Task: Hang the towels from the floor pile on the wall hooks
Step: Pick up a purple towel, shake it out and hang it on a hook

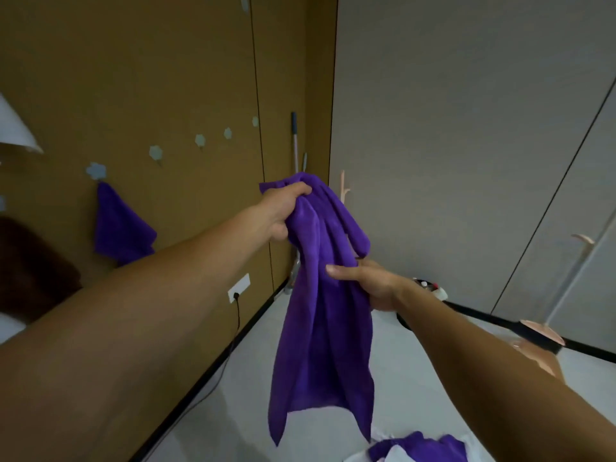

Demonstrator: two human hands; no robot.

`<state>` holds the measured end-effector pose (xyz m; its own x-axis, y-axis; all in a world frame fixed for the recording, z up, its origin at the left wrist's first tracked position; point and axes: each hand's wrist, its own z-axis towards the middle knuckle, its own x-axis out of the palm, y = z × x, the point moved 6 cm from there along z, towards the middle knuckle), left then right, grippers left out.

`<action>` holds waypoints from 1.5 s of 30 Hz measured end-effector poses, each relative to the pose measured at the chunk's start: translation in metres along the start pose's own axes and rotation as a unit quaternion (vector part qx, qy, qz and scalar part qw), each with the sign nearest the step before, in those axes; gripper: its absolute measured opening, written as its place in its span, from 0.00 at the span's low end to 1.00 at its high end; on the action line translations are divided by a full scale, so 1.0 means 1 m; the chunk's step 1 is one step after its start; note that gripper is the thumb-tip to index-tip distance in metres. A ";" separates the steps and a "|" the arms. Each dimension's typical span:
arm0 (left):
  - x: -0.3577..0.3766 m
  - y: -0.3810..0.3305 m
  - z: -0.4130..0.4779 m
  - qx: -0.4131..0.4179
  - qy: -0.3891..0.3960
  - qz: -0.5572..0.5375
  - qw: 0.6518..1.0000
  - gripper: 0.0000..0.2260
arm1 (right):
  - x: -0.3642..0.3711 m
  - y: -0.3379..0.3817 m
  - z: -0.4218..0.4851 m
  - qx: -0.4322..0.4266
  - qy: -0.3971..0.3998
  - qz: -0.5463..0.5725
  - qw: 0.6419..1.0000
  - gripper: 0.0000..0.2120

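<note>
Currently: task part done. Hung towel [120, 225], purple, hangs on flower-shaped hook [96, 170], brown wall [133, 78], left. Held towel [320, 328], purple, is in air at centre, clear of floor [253, 378].
- Left hand [283, 208]: grip closed, fingers bunched round top edge.
- Right hand [370, 285]: grip closed on mid-section, thumb across front of cloth.
- Free hooks [155, 152] run along wall, farther along than hung towel.
- Left to do: hang held towel, then clear floor pile [420, 448], near right; purple and white cloth visible.
- No container visible; pile lies loose on floor.
</note>
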<state>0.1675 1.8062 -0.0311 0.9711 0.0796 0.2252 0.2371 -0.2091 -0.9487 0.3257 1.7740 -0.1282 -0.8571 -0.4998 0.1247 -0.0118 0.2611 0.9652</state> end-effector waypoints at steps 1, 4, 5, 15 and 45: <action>-0.008 -0.004 0.001 0.008 0.018 -0.012 1.000 0.21 | 0.010 0.004 0.005 -0.009 -0.005 -0.007 1.000 0.26; -0.036 -0.001 0.000 0.010 0.088 0.025 0.996 0.26 | 0.031 0.026 0.019 -0.060 -0.058 0.048 0.995 0.20; -0.048 0.005 0.000 -0.001 0.094 0.047 0.994 0.29 | 0.036 0.034 0.023 -0.070 -0.079 0.071 0.992 0.19; -0.136 0.065 -0.011 -0.092 0.080 0.269 0.955 0.24 | 0.099 0.054 0.060 -0.067 -0.111 0.056 0.990 0.13; -0.245 0.005 0.030 -0.004 -0.084 0.137 0.987 0.08 | 0.048 0.047 0.149 0.000 -0.192 0.014 0.981 0.12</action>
<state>-0.0703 1.8153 -0.0978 0.9807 0.1787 -0.0794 -0.0321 -0.2531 -0.9669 0.2069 1.8854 -0.1109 -0.9880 -0.1436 0.0562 0.0155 0.2701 0.9627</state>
